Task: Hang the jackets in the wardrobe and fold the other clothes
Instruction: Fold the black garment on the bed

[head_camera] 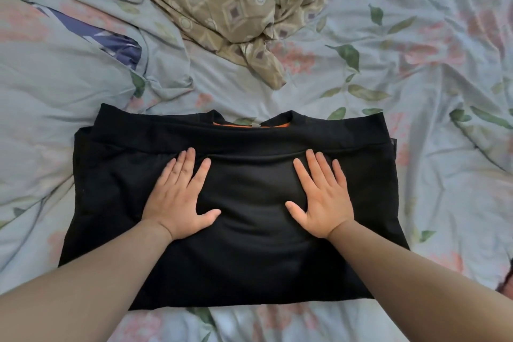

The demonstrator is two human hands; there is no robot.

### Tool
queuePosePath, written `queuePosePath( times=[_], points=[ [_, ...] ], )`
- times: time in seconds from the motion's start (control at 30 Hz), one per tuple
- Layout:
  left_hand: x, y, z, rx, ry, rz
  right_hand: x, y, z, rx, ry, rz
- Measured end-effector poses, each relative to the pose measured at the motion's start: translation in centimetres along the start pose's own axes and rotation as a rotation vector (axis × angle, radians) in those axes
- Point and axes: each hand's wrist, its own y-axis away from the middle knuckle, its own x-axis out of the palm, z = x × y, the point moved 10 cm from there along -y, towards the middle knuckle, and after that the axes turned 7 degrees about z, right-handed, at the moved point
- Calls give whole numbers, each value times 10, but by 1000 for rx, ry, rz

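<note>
A black garment (244, 253) lies flat on the bed in front of me, its hem folded up near the collar, where an orange inner band shows. My left hand (180, 197) presses flat on its left half with fingers spread. On the right half my right hand (322, 197) lies flat the same way, fingers straight. Both palms rest on the fabric just below a folded band across the top.
The bed is covered by a rumpled pale blue floral sheet (416, 78). A crumpled olive patterned cloth (236, 3) lies beyond the garment at the top centre. A bit of purple fabric (116, 44) peeks out at the left.
</note>
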Motion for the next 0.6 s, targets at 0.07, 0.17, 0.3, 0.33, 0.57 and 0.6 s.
queuePosePath(
  times=[0.07,0.17,0.3,0.33,0.57,0.6],
  points=[
    [-5,2,0,-1,-9,-16,-4,0,1,-1,-7,8],
    [-12,9,-1,15,1,-50,-11,3,2,-2,-38,1],
    [-20,24,0,14,68,-91,-20,35,-33,148,-112,-46],
    [-17,32,1,1,104,-79,-23,50,-52,238,-129,-72],
    [-16,81,-52,105,220,-97,-21,121,-153,841,-788,-118],
    [-22,75,-67,153,229,-104,-17,125,-159,942,-946,-96]
  ],
)
